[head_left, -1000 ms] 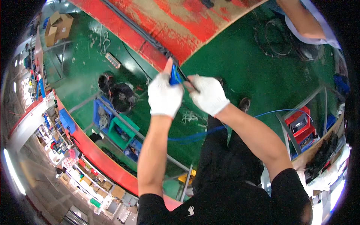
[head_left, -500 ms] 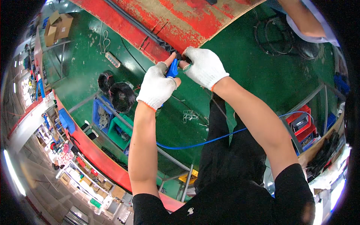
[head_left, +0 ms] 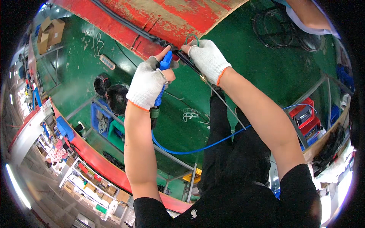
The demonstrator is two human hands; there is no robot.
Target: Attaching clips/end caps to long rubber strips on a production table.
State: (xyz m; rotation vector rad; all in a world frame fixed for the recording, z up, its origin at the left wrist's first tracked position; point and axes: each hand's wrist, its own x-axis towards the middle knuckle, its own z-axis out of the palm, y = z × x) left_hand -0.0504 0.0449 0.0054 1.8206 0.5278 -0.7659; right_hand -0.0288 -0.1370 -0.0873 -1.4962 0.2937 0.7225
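My left hand (head_left: 147,83), in a white glove with bare fingertips, is closed around a blue air blow gun (head_left: 166,60). A blue hose (head_left: 197,151) curves away from below it. The gun's front is beside the end of a long black sleeve (head_left: 133,28) lying on a worn red bench. In a matching glove, my right hand (head_left: 207,57) pinches near that sleeve end; its fingertips partly hide the grip. A black cable (head_left: 188,62) slants from there under the right hand, leading to a brass fitting (head_left: 203,78) and a thin rod (head_left: 230,109). A green loop (head_left: 192,37) shows at the right fingers.
The red bench (head_left: 178,19) fills the top. Coiled black cables (head_left: 116,99), a power strip (head_left: 107,62) and blue crates (head_left: 99,117) stand left on the green floor. A red bin (head_left: 304,116) is at right. Another person's arm (head_left: 310,15) shows at upper right.
My left hand has drawn slightly left and down with the blow gun, exposing its handle. The black cable and brass fitting now show below my right hand.
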